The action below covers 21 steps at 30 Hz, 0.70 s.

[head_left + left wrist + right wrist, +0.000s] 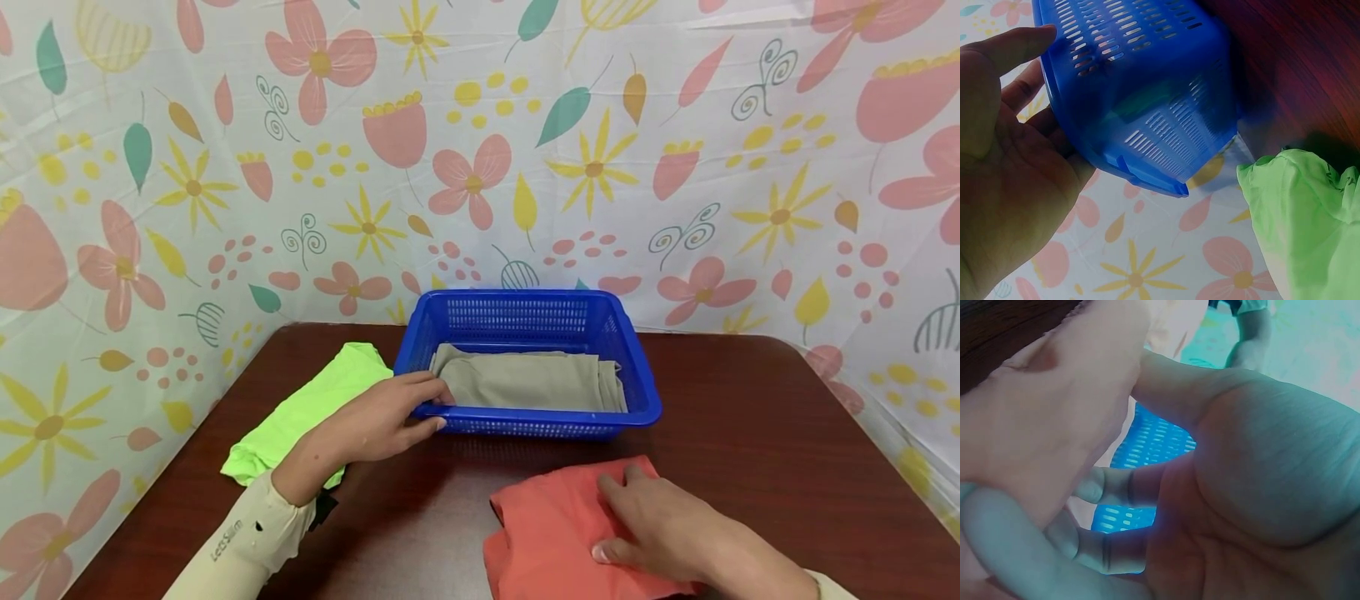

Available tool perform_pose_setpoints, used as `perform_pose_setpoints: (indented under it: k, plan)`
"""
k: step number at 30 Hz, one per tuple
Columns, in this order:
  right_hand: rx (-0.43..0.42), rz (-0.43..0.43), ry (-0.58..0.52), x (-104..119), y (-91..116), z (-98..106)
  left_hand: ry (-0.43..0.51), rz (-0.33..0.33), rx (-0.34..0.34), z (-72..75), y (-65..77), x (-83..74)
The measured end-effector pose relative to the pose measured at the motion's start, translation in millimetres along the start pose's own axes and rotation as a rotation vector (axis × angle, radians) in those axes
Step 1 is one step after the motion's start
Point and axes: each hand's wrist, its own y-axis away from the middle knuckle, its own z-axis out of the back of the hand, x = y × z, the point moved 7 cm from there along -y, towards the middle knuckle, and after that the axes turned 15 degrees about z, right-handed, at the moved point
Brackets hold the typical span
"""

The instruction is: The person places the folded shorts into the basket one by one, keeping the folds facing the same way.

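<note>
My left hand [390,421] grips the front left corner of a blue plastic basket [647,400], its fingers over the rim and the thumb outside. The left wrist view shows the basket's slotted walls [1147,94] beside that palm [1016,187]. Inside the basket lies a folded grey-beige cloth [525,381]. In front of the basket, on the right, my right hand [667,525] holds a folded red cloth [555,525] near its right side. Up close, the cloth [1054,419] runs between the thumb and fingers of this hand [1260,469].
A bright green folded garment [300,408] lies left of the basket, partly behind my left forearm. All of this is on a dark reddish-brown table [750,425]. Behind the table's far edge hangs a white sheet with a floral print [480,100].
</note>
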Motion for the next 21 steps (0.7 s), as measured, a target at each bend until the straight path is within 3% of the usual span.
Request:
perform_pose_setpoints:
  k: [21]
  plan:
    - [-0.122,0.081,0.137,23.5,-13.1,0.8,-0.009,-0.005,0.002,0.9,0.4,-0.9]
